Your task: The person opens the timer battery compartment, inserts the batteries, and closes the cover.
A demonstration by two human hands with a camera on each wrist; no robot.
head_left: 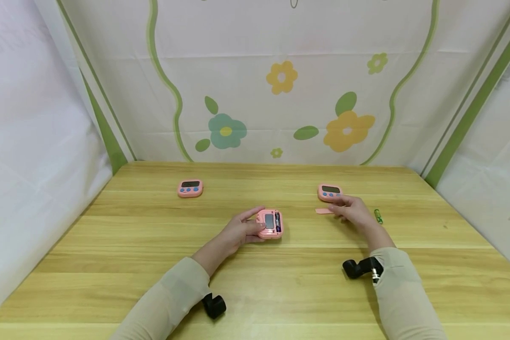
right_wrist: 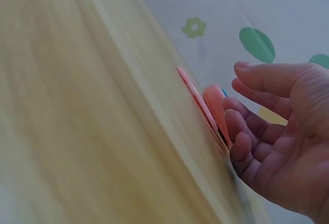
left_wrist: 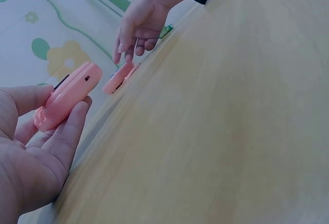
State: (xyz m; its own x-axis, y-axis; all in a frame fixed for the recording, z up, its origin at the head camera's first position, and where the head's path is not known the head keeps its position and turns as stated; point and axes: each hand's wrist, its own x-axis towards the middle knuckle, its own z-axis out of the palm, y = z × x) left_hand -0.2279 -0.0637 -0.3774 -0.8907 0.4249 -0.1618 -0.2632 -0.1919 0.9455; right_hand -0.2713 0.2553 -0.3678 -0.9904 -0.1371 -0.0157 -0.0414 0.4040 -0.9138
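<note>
My left hand (head_left: 242, 230) grips a pink digital timer (head_left: 276, 231) by its left side, back face up, thumb on the back and fingers beneath. Its battery slot is uncovered, and a dark battery (head_left: 278, 222) lies in it. Over on the right, my right hand (head_left: 352, 210) hovers low with loosely bent fingers, thumb apart from them in the right wrist view. Just at its fingertips lies a flat pink battery cover (head_left: 323, 211). Behind that cover is a second pink timer (head_left: 329, 190) with blue buttons, partly overlapped by the right hand.
A third pink timer (head_left: 190, 188) lies at the back left of the wooden table (head_left: 280, 293). To the right of my right hand is a small green battery (head_left: 378, 216). A white flowered cloth (head_left: 255, 94) stands behind the table.
</note>
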